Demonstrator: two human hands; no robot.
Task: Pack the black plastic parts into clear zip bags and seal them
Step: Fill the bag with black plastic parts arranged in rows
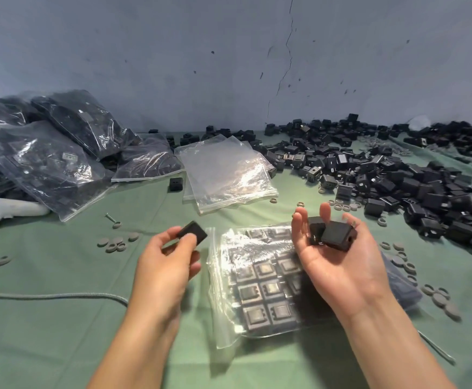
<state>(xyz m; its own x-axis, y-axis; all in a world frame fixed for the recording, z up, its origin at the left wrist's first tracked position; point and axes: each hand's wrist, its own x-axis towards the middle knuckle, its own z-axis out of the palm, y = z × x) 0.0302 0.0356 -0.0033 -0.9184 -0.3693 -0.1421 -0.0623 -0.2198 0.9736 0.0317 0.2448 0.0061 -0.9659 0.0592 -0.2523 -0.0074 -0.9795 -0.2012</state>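
Observation:
My left hand (167, 262) pinches one black plastic part (193, 233) between thumb and fingers, just left of the open mouth of a clear zip bag (260, 279). That bag lies flat on the green cloth and holds several black parts laid in rows. My right hand (338, 254) is palm up above the bag's right side and cradles two or three black parts (333, 233). A big heap of loose black parts (397, 178) spreads over the right of the table.
A stack of empty clear zip bags (223, 172) lies behind the hands. Filled bags (52, 153) pile up at the left. Grey rings and discs (116, 244) are scattered about. A grey cord (60, 296) crosses the left front. One loose part (176, 184) sits by the stack.

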